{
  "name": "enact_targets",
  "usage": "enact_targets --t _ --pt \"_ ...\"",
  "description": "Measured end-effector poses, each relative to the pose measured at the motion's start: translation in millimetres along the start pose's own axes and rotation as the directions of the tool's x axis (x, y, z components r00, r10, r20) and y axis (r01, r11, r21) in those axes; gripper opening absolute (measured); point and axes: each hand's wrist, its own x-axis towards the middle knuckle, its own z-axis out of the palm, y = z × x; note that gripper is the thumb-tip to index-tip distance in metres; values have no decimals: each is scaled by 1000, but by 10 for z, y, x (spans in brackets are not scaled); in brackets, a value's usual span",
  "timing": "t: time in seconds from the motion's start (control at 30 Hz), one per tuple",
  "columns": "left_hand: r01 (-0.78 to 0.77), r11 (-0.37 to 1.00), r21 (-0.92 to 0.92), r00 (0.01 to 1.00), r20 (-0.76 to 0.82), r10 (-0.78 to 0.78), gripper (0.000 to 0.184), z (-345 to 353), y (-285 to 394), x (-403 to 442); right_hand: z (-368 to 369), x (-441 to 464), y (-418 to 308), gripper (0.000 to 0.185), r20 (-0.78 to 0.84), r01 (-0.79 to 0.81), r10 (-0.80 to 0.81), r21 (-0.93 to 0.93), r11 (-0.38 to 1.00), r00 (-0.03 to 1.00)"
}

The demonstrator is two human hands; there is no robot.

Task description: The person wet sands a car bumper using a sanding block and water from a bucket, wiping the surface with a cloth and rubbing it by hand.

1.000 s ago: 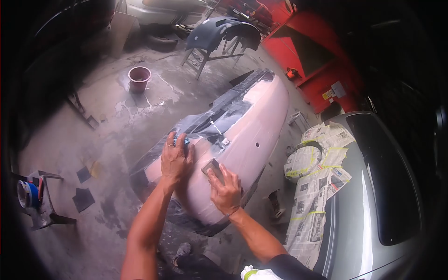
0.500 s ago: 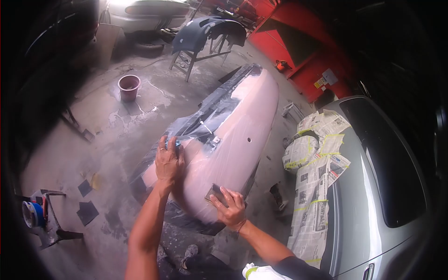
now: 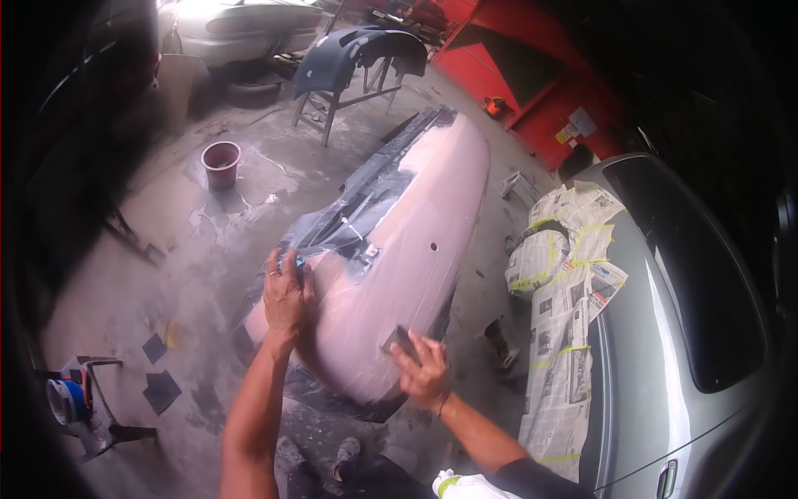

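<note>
A large curved car panel, pinkish with grey edges [image 3: 407,208], lies at the centre and has a small round hole on its right side. My right hand [image 3: 426,372] grips a dark sanding block [image 3: 396,339] and presses it against the panel's lower right surface. At the panel's left edge, my left hand [image 3: 287,299] is closed around a small blue object [image 3: 299,261], mostly hidden by the fingers.
A silver car [image 3: 640,333] partly masked with newspaper [image 3: 561,333] stands on the right. A maroon bucket [image 3: 221,165] is at the upper left, a dark bumper on a stand [image 3: 357,62] behind. A stool [image 3: 100,407] holds blue tape, lower left.
My right hand has slid the block down and to the right across the panel. My left hand stays at the left edge. The whole view has shifted somewhat.
</note>
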Motion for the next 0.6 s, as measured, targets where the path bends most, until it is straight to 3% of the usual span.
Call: enact_targets --t 0.07,0.13,0.2,0.27,0.3,0.33,0.4,0.43,0.5,0.6 --pt "-8 1000 20 1000 0 8 36 25 2 28 109 708 652 48 -3 24 -24 -101 995 1000" --pt "-42 998 35 999 -31 43 37 5 10 -11 382 1665 1442 39 -56 -233 227 -168 958 972" --pt "-31 998 49 999 -40 33 37 45 2 -6 645 2060 1892 39 -129 -292 271 -201 935 954" --pt "-20 999 44 1000 -17 21 37 1 15 -67 680 1982 1986 38 -112 -252 232 -221 942 966" --pt "-6 999 39 1000 -23 7 36 -10 38 -42 371 1723 1355 37 -36 -316 314 -120 941 949" --pt "10 999 32 1000 -28 -10 36 1 58 -16 363 1258 1042 41 -83 -161 150 -147 976 985" --pt "22 1000 20 1000 -6 -22 36 -21 58 -57 156 342 163 51 -56 -52 47 -96 994 997" --pt "19 1000 18 1000 -4 -19 36 -8 58 -8 97 383 176 51 -65 -59 52 -106 993 997" --pt "-16 1000 22 1000 -2 16 36 48 -10 -4 8 377 258 56 33 196 -194 -60 979 980" --pt "-38 997 62 998 -47 41 37 77 -39 -4 426 1643 1353 44 -55 -112 106 -127 986 993"
